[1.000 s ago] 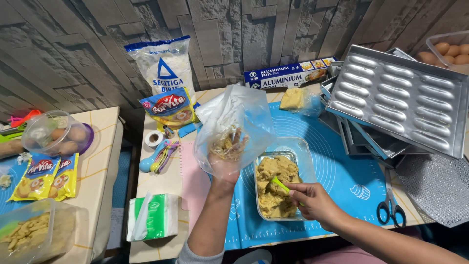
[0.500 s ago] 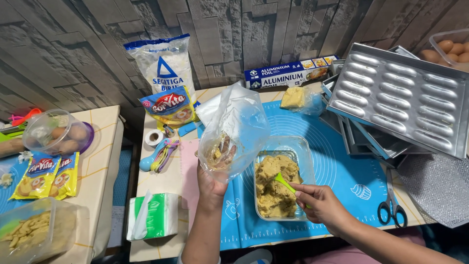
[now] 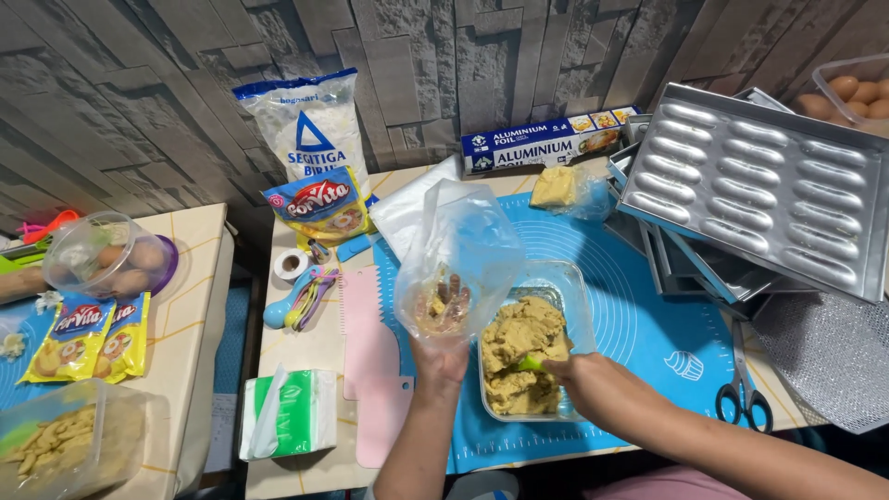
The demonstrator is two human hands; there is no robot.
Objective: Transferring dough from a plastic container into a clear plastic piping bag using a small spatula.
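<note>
Head view, looking down on a blue baking mat (image 3: 648, 324). Left hand (image 3: 440, 356) raised at centre, fingers pushed up inside a clear piping bag (image 3: 458, 250) and spread to hold it open; small lump of tan dough visible at the fingertips. Right hand (image 3: 593, 389) at 5 o'clock from the bag, fingers closed around a green spatula (image 3: 530, 363), blade sunk in dough. Clear rectangular container (image 3: 565, 287) just right of the left hand, on the mat, roughly three-quarters full of tan dough (image 3: 519, 352). Clear bag with a yellow block (image 3: 560, 185) at 1 o'clock, contents uncertain. Stacked metal trays (image 3: 759, 194) at 2 o'clock, top one moulded with oblong hollows, tilted. Plastic tub of brown eggs (image 3: 857, 88) at far 2 o'clock. Scissors (image 3: 744, 389) at 4 o'clock. Flour bag (image 3: 310, 125) and margarine sachet (image 3: 324, 208) at 11 o'clock; foil box (image 3: 542, 143) at 12. Measuring spoons (image 3: 301, 296) and pink scraper (image 3: 375, 370) at 9 o'clock; green tissue pack (image 3: 287, 412) at 8. Side table at far 9 o'clock: lidded round bowl (image 3: 106, 259), contents unclear; two yellow sachets (image 3: 83, 338); clear tub (image 3: 69, 444) holding tan pieces.
</note>
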